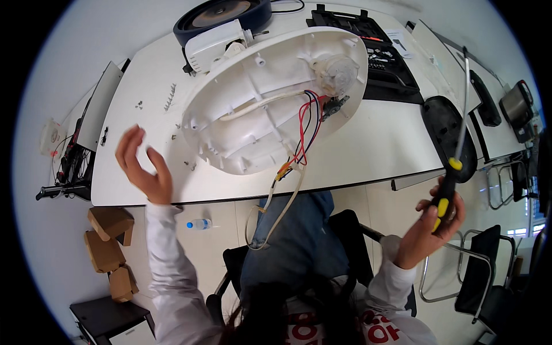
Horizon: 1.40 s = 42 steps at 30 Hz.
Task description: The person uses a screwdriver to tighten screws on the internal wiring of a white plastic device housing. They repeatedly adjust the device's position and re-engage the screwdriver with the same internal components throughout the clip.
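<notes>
My right hand (pixel 432 225) is wrapped round the black and yellow handle of a long screwdriver (pixel 461 129), whose shaft points up and away. My left hand (pixel 144 167) is held over the table's left front edge, fingers apart, with nothing in it. Between the hands lies a white oval plastic housing (pixel 241 138), hollow side up. Fixed inside its right end is a round, whitish part (pixel 336 75). Red, black and white wires (pixel 303 129) run out of the housing, and a pale cable loop (pixel 282 221) hangs over the table edge onto my lap.
Small screws (pixel 171 96) lie in a row left of the housing. Behind it stand a white motor unit (pixel 215 47) and a dark round base (pixel 221 14). An open black tool case (pixel 391 72) and a black oval cover (pixel 440 129) lie at the right. A bottle (pixel 199 224) is on the floor.
</notes>
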### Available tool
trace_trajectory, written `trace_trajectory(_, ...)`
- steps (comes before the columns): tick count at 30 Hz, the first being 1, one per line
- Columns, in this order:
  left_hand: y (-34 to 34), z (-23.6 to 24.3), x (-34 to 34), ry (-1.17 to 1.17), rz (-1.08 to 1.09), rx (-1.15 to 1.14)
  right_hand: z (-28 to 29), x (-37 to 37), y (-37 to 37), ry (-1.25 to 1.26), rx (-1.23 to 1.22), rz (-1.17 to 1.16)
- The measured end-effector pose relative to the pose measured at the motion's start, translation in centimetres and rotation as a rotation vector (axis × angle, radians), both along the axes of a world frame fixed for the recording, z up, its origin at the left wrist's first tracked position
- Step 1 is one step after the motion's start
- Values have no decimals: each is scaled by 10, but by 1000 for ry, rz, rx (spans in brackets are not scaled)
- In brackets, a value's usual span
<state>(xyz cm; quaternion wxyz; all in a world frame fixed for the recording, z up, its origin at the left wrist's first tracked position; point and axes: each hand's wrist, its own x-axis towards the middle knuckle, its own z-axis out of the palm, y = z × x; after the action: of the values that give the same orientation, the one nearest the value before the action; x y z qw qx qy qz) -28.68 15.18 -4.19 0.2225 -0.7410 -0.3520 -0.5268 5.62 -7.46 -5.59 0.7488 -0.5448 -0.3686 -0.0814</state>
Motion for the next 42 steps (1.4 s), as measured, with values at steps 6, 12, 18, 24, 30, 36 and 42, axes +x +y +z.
trace_trajectory(6,-109,1,86,212,-726,-184,-15,-3,-54,-87,-295,-32)
trace_trajectory(12,-135,-14,184,-462,-991,-1072,-14,-24,-42,-314,-545,68)
trace_trajectory(18,-126,-21,220,-1060,-1122,-1319,-17,-23,-34,-313,-573,108)
trace_trajectory(24,-105,-26,225,-1180,-1206,-1299,-25,-23,-26,-330,-543,153)
trace_trajectory(30,-100,-31,224,-1231,-1248,-1289,-28,-24,-24,-313,-546,168)
trace_trajectory(36,-101,-31,225,-1262,-1252,-1280,-31,-19,-26,-315,-554,167)
trace_trajectory(42,-102,-31,224,-1246,-1254,-1301,-33,-20,-28,-280,-565,163)
